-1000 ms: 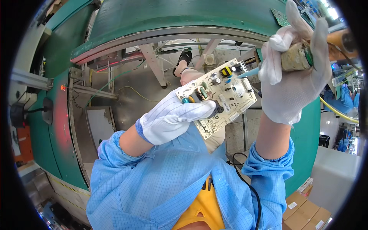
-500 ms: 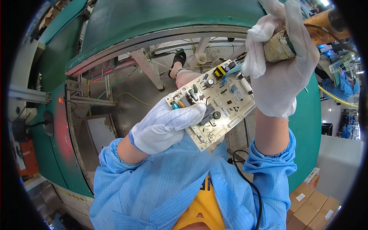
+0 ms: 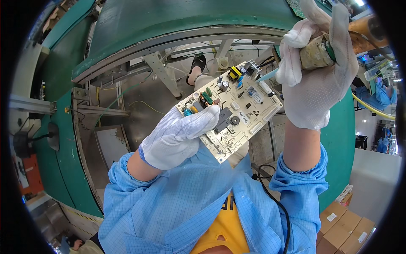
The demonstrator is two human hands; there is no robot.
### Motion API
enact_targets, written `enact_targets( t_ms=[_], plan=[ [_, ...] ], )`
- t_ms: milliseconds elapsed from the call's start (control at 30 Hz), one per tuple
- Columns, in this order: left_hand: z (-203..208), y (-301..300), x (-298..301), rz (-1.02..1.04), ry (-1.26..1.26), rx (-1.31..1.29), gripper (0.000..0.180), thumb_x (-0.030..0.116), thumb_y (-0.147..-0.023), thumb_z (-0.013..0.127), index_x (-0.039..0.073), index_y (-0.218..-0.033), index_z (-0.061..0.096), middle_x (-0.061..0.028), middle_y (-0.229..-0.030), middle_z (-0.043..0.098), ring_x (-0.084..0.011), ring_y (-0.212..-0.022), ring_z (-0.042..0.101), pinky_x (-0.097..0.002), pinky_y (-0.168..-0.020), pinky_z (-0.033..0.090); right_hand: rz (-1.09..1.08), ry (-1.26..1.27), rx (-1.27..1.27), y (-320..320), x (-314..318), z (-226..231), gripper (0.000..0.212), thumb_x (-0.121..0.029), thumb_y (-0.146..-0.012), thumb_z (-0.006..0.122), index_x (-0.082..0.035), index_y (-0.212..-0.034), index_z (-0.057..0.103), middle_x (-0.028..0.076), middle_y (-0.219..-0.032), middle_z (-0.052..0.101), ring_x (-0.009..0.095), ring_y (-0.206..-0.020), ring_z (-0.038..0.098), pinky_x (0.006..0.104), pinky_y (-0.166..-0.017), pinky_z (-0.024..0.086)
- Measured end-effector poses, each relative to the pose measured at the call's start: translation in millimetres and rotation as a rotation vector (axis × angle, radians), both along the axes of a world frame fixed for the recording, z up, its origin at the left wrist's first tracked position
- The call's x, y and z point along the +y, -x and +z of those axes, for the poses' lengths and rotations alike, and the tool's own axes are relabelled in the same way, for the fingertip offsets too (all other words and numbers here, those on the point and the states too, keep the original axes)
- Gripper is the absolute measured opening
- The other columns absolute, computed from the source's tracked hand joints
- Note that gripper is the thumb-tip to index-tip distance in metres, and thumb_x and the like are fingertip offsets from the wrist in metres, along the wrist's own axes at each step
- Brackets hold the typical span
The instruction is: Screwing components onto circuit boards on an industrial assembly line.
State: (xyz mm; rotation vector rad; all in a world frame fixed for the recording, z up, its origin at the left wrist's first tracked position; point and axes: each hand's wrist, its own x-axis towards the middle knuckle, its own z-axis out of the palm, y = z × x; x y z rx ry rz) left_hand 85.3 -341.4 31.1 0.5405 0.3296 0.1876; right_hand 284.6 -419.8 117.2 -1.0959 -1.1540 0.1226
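A cream printed circuit board (image 3: 253, 111) lies tilted above my lap, its component side up. My left hand (image 3: 182, 137), in a white glove, is closed on the board's left edge, thumb on top beside a black relay. At the upper right my right hand (image 3: 311, 84), also gloved, is closed around a tool with a thick, tape-wrapped grip (image 3: 316, 53). A thin light-blue tip (image 3: 268, 75) sticks out from beneath the right fingers over the board's upper right edge, near a white connector. Whether it touches the board I cannot tell. The tool's exact kind is unclear.
A green-topped workbench (image 3: 190, 15) with a metal edge runs across the front. Another green board (image 3: 296, 7) lies on it. An orange-brown cylinder (image 3: 366, 31) with a cable is beyond my right hand. Cardboard boxes (image 3: 344, 226) stand at lower right; a black cable (image 3: 281, 207) hangs by my right arm.
The circuit board has shifted slightly left in my left hand. My right hand has moved a little to the right with the tool, showing more of the light-blue tip.
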Motion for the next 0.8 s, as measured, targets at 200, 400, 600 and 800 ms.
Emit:
enact_targets(
  t_ms=[200,400,600,800],
  plan=[
    [5,0,-1,0.025,-0.105,-0.039,0.043,0.018,-0.096,0.055,-0.003,-0.133,0.046,-0.0146,-0.122,0.061,-0.0213,-0.109,0.063,-0.0342,-0.093,0.054,-0.001,-0.006,-0.009,-5,0,0,0.041,-0.024,-0.1,0.042,0.001,-0.132,0.049,0.015,-0.092,0.059,0.012,-0.06,0.054,0.0223,-0.049,0.048],
    [7,1,3,0.0,0.185,-0.138,0.045,0.006,-0.091,0.061,0.0,-0.133,0.048,-0.0119,-0.126,0.059,-0.0191,-0.114,0.059,-0.0312,-0.097,0.05,-0.004,-0.012,-0.018,-2,1,-1,0.042,-0.024,-0.1,0.042,0.002,-0.132,0.05,0.014,-0.089,0.059,0.013,-0.06,0.054,0.0224,-0.049,0.048],
    [-11,9,5,0.001,0.021,-0.039,0.042,0.01,-0.093,0.059,0.0,-0.132,0.048,-0.0127,-0.126,0.058,-0.0208,-0.114,0.06,-0.0326,-0.096,0.052,-0.003,-0.019,-0.024,-2,-2,-1,0.043,-0.025,-0.1,0.043,0.003,-0.131,0.05,0.014,-0.086,0.058,0.013,-0.06,0.053,0.0226,-0.049,0.048],
    [-15,8,6,0.076,-0.263,0.092,0.041,0.016,-0.098,0.053,-0.001,-0.134,0.044,-0.0152,-0.129,0.056,-0.0266,-0.115,0.06,-0.0376,-0.098,0.052,-0.001,-0.027,-0.029,-1,-4,-4,0.043,-0.026,-0.099,0.043,0.004,-0.13,0.05,0.013,-0.084,0.058,0.013,-0.059,0.053,0.0228,-0.049,0.048]
  ],
)
